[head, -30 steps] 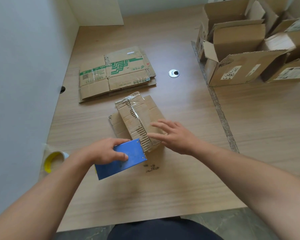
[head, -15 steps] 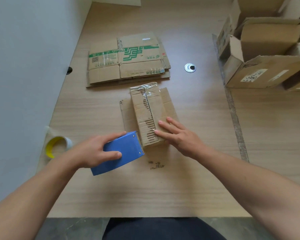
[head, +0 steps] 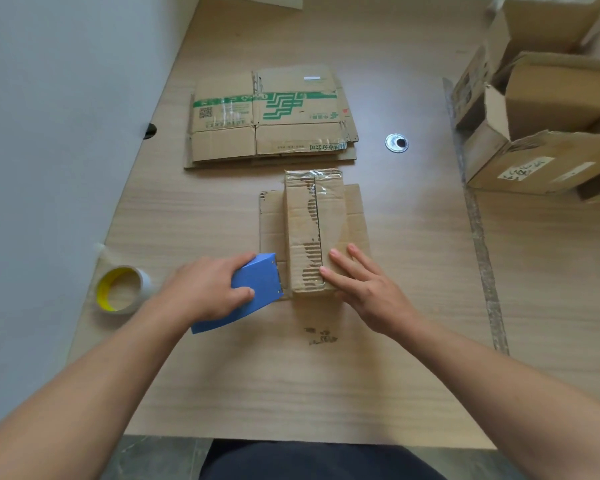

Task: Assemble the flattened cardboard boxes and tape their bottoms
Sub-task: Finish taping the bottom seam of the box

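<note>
The small cardboard box stands upside down near the middle of the table, a narrow brown block with its two bottom flaps meeting in a straight seam that runs directly away from me. The paper skin beside the seam is torn off in a ragged strip, showing ribbed corrugation, and crinkled glossy clear tape wraps its far end. Its loose flaps lie splayed flat on the wood at either side. My right hand lies open on the right flap at the near end, fingers straight and pressing down. A second ago it hovered with fingers spread and the box sat askew; now the box is squared to me. My left hand is curled round the smooth blue tape dispenser, whose front edge has come up just beside the box's near left side. A clear tape roll with a yellow core lies at the table's left edge by the pale wall. Toward the far edge is a stack of flattened boxes printed in green, a round metal grommet to its right, and open assembled boxes crowd the far right corner.
</note>
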Motion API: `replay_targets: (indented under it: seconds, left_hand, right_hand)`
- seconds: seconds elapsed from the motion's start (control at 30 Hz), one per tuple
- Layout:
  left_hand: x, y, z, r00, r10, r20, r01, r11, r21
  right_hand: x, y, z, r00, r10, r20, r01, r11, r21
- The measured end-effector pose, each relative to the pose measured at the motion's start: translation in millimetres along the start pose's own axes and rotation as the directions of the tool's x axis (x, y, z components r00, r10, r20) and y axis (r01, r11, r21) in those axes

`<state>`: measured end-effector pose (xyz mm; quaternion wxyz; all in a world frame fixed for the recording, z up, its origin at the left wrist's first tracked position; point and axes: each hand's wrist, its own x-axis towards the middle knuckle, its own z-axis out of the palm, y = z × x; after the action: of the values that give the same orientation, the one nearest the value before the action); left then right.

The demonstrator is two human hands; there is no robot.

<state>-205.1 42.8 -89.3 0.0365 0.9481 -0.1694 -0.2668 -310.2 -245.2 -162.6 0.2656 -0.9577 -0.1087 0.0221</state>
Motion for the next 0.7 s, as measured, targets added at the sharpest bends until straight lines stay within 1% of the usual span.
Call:
replay_targets:
  seconds: [0.1,0.2,0.33,0.4,0.5,0.6,0.7]
  left_hand:
    - [3,14,-2,0.998,-0.009,-0.066,0.011,0.999,0.031]
    - [5,28,-6,0.993,-0.002,-0.121,0.018,0.992,0.126]
    - [-2,45,1,0.981,0.008,-0.195,0.036,0.974,0.222]
    - [-6,54,12,0.974,-0.005,-0.225,0.060,0.969,0.239]
    - [-8,53,26,0.972,-0.071,-0.224,0.107,0.983,0.150]
    - [-14,34,37,0.962,-0.139,-0.235,0.141,0.990,-0.009]
    - [-23,7,49,0.948,-0.220,-0.230,0.189,0.970,-0.153]
  right_hand:
    - [-1,-6,2,0.999,0.046,0.012,-0.047,0.999,0.010]
    - [1,-10,0,0.995,0.083,0.049,-0.084,0.996,0.009]
    - [2,-22,4,0.990,0.138,0.003,-0.138,0.990,0.042]
    - [1,-27,6,0.985,0.173,-0.021,-0.172,0.983,0.060]
    - [2,-34,8,0.976,0.217,-0.027,-0.213,0.970,0.114]
    - [3,-38,7,0.954,0.298,-0.039,-0.279,0.925,0.259]
    - [1,-44,6,0.934,0.350,-0.069,-0.307,0.887,0.344]
